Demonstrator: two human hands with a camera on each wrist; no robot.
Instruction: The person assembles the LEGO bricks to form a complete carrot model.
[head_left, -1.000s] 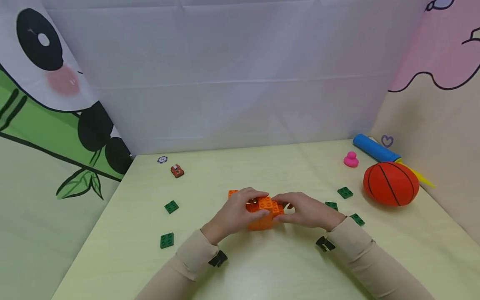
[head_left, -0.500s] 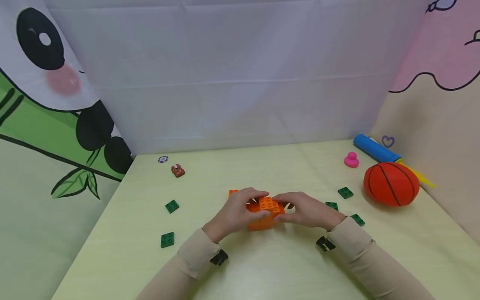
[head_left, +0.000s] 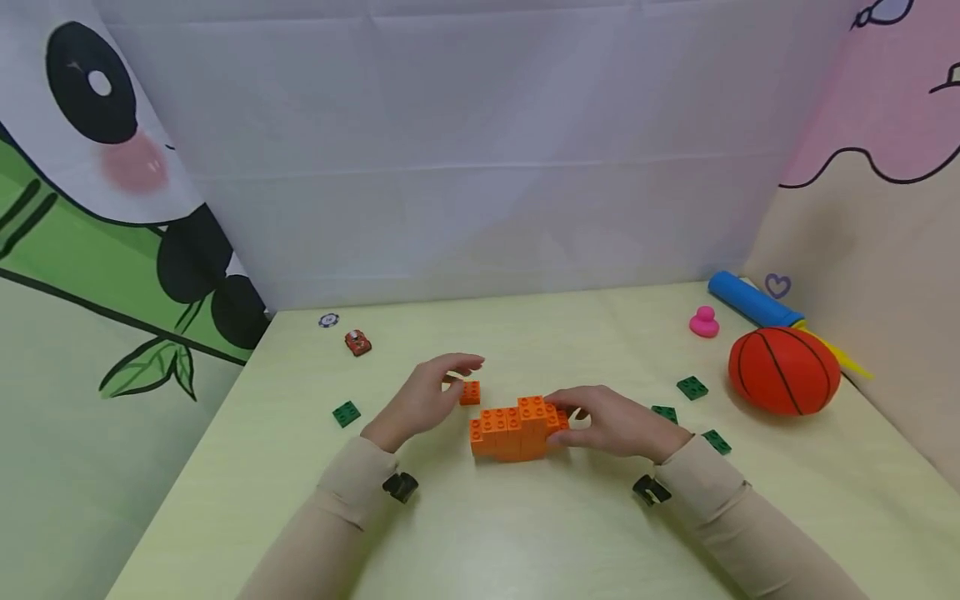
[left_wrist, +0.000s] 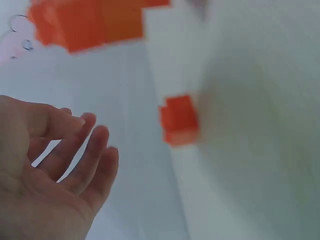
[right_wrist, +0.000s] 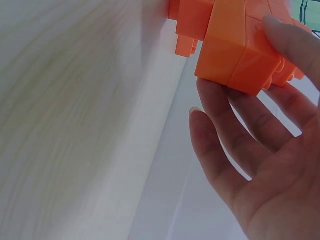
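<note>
An orange build of joined toy bricks (head_left: pixel 510 433) stands on the table in the middle of the head view. My right hand (head_left: pixel 611 423) grips its right end; in the right wrist view the thumb (right_wrist: pixel 295 45) lies on one side and fingers reach round the other. A separate orange brick (head_left: pixel 470 392) sits just behind the build. Beside that brick, my left hand (head_left: pixel 423 396) is raised with loosely bent fingers. The left wrist view shows the hand (left_wrist: pixel 60 170) holding nothing, apart from the blurred loose brick (left_wrist: pixel 180 120).
Green bricks lie to the left (head_left: pixel 347 414) and right (head_left: pixel 692 387). A small red toy car (head_left: pixel 357 342) and a poker chip (head_left: pixel 328 320) are at the back left. At the right are a toy basketball (head_left: pixel 784 371), a pink toy (head_left: pixel 704 322) and a blue tube (head_left: pixel 753 298).
My left hand has let go of the orange build and moved left and back towards the loose orange brick. Its sleeve now covers the near left green brick. The right hand stays put.
</note>
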